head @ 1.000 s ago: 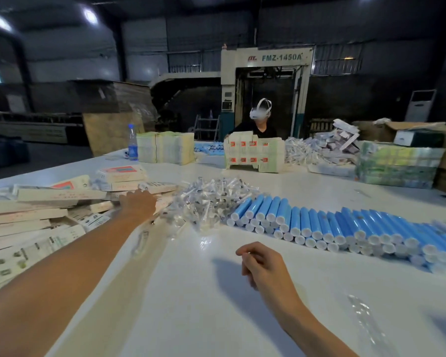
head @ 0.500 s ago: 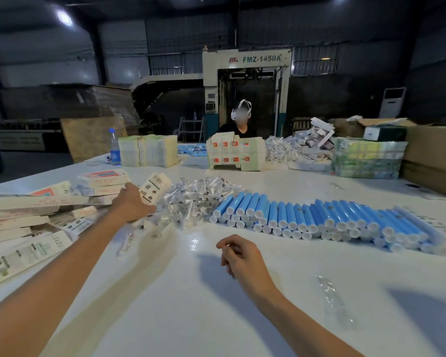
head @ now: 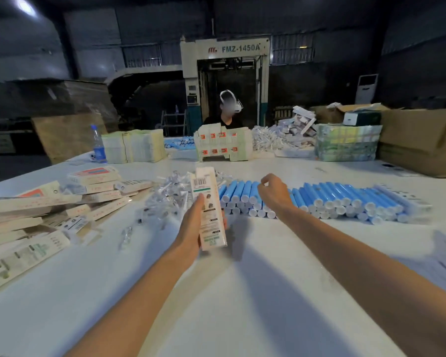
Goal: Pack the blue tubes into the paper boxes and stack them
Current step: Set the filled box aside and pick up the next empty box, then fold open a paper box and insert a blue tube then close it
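Head view: left hand (head: 191, 228) has lifted a paper box (head: 210, 210) off the pile (head: 36, 210), fingers gripping it above the surface (head: 216, 292). Right hand (head: 274, 194) has moved onto the blue tubes (head: 345, 199), fingers curled, grip unclear. Tube pickup likely next.

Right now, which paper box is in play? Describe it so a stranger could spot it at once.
On the white table, find where the heap of clear wrappers meets the row of blue tubes. Just in front, the left hand holds one paper box up on end, barcode side to the camera; the other boxes lie flat in a pile at the left.
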The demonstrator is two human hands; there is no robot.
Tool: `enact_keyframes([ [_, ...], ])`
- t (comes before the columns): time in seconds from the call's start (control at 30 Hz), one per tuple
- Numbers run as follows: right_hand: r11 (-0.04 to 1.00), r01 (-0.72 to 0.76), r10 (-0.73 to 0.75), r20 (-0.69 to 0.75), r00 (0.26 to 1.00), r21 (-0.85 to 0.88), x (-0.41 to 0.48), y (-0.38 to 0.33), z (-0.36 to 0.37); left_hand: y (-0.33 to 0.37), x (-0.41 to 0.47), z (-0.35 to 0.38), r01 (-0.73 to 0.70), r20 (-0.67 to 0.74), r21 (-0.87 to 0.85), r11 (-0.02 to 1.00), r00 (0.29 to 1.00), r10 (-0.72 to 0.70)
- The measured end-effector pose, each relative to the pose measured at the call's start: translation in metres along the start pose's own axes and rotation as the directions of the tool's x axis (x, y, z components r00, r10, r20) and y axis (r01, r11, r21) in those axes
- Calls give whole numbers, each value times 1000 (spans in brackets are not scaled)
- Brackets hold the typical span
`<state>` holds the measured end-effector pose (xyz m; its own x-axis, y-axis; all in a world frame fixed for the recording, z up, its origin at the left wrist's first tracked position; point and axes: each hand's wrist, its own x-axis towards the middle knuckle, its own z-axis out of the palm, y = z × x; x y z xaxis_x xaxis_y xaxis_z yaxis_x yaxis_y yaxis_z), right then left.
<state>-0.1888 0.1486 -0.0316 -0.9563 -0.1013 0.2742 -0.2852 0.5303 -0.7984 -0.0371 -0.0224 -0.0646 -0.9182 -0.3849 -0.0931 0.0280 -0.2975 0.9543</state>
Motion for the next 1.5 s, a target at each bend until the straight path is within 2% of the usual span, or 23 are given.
enact_keyframes([
  [0.1, 979, 16, -6, 48, 999, -202, 32, 7, 8, -16, 0, -4, 35, 7, 60, 998, 999, -36],
  [0.2, 940, 56, -1, 161, 987, -336, 46, 12, 21, -17, 2, -3, -73, 72, -59, 996, 994, 77],
  [0.27, 908, 94, -15, 194, 981, -409, 49, 17, 30, -14, 3, -4, -162, 125, -56, 985, 978, 168],
  [0.33, 890, 116, -33, 193, 981, -441, 50, 18, 33, -13, 2, -5, -214, 175, -18, 977, 961, 214],
  [0.47, 867, 106, -15, 186, 982, -487, 56, 7, 29, -11, -1, -8, -232, 192, 66, 970, 957, 216],
  [0.67, 814, -10, 83, 99, 992, -581, 39, 2, 36, -7, -4, -12, -248, 262, 98, 964, 941, 215],
  [0.77, 898, -24, 73, 94, 993, -440, 31, 2, 22, -6, -5, -13, -248, 311, 109, 963, 928, 204],
  [0.83, 987, -36, 47, 67, 997, -156, 21, -8, 2, -5, -7, -13, -248, 355, 110, 962, 914, 195],
  [0.9, 981, -48, 47, 8, 999, 186, 7, -21, -22, -4, -9, -12, -249, 403, 102, 963, 896, 188],
  [0.97, 888, 42, -36, -23, 999, 457, -14, -36, -47, -4, -11, -9, -261, 435, 113, 959, 881, 188],
  [1.03, 714, 176, -172, -74, 982, 677, -38, -51, -66, -4, -12, -7, -283, 454, 127, 951, 869, 198],
  [1.1, 530, 251, -280, -113, 953, 810, -57, -65, -81, -5, -14, -6, -301, 457, 136, 944, 864, 210],
  [1.13, 476, 273, -325, -121, 938, 836, -64, -71, -85, -5, -15, -6, -303, 454, 136, 943, 865, 213],
  [1.2, 473, 313, -396, -119, 911, 824, -75, -80, -88, -6, -17, -5, -300, 445, 134, 945, 870, 213],
  [1.4, 742, 384, -444, -26, 895, 550, -70, -77, -69, -7, -21, -4, -305, 432, 151, 940, 876, 215],
  [1.5, 815, 415, -468, 38, 883, 404, -60, -73, -71, -6, -24, -2, -329, 437, 186, 926, 872, 222],
])
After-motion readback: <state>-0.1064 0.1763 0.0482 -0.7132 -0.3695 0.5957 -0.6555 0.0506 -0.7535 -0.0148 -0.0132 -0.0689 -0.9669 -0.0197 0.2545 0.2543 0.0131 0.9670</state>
